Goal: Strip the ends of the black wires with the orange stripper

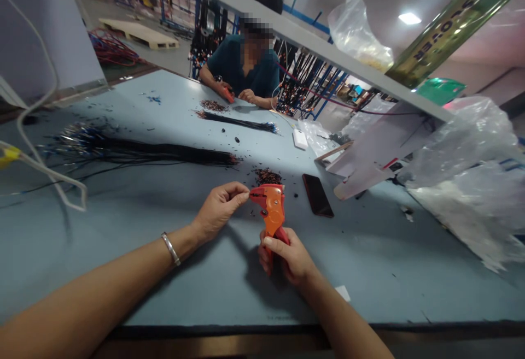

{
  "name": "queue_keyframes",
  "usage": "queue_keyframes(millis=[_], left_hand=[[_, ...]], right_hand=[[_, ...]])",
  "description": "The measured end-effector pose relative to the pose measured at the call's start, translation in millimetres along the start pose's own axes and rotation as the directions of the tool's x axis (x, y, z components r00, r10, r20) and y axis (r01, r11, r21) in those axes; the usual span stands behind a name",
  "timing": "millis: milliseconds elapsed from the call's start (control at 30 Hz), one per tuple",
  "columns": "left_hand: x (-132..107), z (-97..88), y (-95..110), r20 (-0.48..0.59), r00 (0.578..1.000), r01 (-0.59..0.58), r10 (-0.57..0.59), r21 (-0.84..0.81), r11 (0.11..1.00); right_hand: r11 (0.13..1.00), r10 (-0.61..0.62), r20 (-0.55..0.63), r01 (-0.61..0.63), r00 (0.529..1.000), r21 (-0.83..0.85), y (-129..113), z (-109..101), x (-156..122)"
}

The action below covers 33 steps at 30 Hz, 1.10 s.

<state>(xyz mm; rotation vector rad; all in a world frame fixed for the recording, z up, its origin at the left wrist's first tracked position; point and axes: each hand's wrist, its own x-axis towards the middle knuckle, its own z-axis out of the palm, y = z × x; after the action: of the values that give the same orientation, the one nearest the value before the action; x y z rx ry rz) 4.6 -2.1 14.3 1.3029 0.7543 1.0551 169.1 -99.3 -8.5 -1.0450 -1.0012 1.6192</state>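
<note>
Over the near part of the tabletop (pixel 176 293), we are holding an orange-and-red wire stripper (pixel 274 209) nearly upright in the right hand (pixel 289 258). That hand is wrapping its fingers and thumb around the lower handles, probably so that one squeeze can work the tool. We are turning its nose leftward, towards the left hand (pixel 217 211), whose thumb and forefinger are closing in a pinch right at the nose. Perhaps they are steadying a thin wire there, but we cannot tell what, if anything, they are gripping.

Just beyond the tool's head, a pile of small scraps (pixel 267 176) is lying where cut-off ends would most likely drop. Farther left, a long bundle of black wires (pixel 164 150) is stretching across the surface with one end pointing our way, presumably for easy reach by the left hand. A phone (pixel 318 195) is lying to the right of the stripper, apparently out of the working path. Across from us, a co-worker (pixel 227 58) is sitting near a smaller wire bundle (pixel 241 122).
</note>
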Motion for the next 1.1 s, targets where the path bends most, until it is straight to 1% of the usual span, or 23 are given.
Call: queue_keyframes(millis=[233, 433, 600, 733, 867, 1100], left_hand=[[-1.5, -0.5, 0.0, 0.008, 1.000, -0.008, 0.008, 0.006, 1.000], [-1.1, -0.8, -2.0, 0.007, 1.000, -0.001, 0.000, 0.008, 1.000], [-0.6, -1.4, -3.8, -0.014, 1.000, 0.008, -0.008, 0.003, 1.000], [-1.3, -0.8, -3.2, -0.015, 1.000, 0.003, -0.002, 0.024, 1.000], [-1.4, -0.4, -2.7, -0.030, 1.000, 0.002, -0.001, 0.049, 0.999], [-0.2, -2.4, -4.0, -0.017, 1.000, 0.002, -0.001, 0.055, 0.998]], right_hand=[[1.000, -0.009, -0.006, 0.009, 1.000, -0.025, 1.7, -1.3, 0.6], [1.000, 0.010, -0.082, -0.011, 0.997, -0.013, -0.7, 1.8, 2.0], [1.000, 0.020, -0.062, -0.020, 0.998, 0.000, -0.9, 1.7, 3.5], [1.000, 0.018, -0.055, -0.018, 0.998, 0.005, -2.0, -0.3, 3.0], [0.999, 0.043, -0.054, -0.042, 0.998, 0.018, -4.4, -1.4, 2.3], [0.998, 0.064, -0.041, -0.064, 0.997, 0.020, -7.6, -0.5, 1.1]])
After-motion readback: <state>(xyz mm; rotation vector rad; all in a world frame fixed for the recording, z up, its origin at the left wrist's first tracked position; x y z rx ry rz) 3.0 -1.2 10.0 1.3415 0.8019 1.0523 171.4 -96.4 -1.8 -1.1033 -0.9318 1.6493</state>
